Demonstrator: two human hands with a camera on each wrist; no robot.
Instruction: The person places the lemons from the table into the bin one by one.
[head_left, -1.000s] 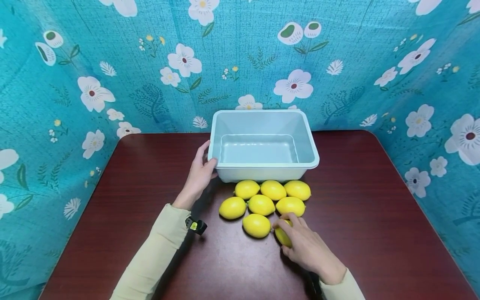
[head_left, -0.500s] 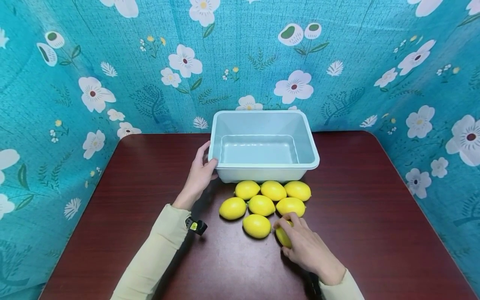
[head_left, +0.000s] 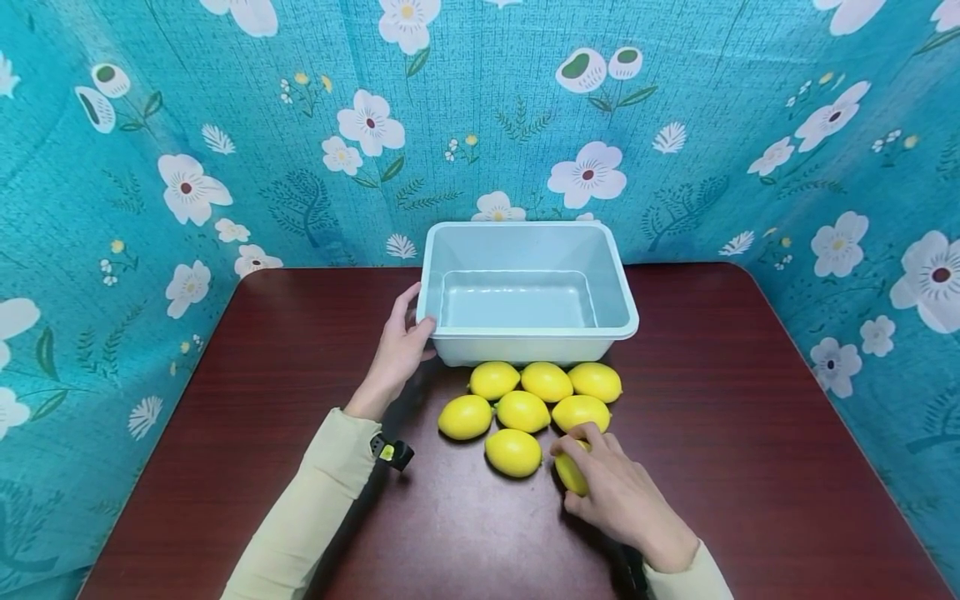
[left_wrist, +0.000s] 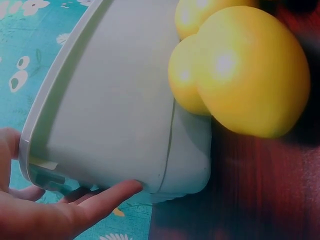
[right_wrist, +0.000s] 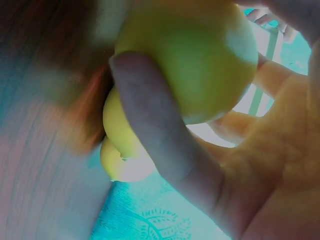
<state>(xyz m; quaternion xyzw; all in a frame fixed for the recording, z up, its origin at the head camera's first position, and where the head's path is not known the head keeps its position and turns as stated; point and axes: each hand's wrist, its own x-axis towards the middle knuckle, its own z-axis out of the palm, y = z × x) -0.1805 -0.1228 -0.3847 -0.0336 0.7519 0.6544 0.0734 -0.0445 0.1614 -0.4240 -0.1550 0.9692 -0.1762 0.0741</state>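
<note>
A pale blue plastic bin (head_left: pixel 525 332) stands at the back of the table, nothing inside it. My left hand (head_left: pixel 395 354) holds its left front corner, thumb on the rim; the left wrist view shows the fingers (left_wrist: pixel 110 200) against the bin's end wall. Several yellow lemons lie in rows before the bin, among them a front one (head_left: pixel 513 452). Thumb and fingers of my right hand (head_left: pixel 626 500) are curled round a lemon (head_left: pixel 572 473) at the front right of the group. In the right wrist view that lemon (right_wrist: pixel 200 65) sits between thumb and fingers.
The dark red-brown table (head_left: pixel 285 367) extends to both sides of the bin. A turquoise floral cloth (head_left: pixel 465 100) hangs behind the table and along both its sides. A black wrist device (head_left: pixel 393 452) is on the left forearm.
My right hand and the lemon in its grip have shifted very slightly to the right. The left hand, the bin and the other lemons have stayed in place.
</note>
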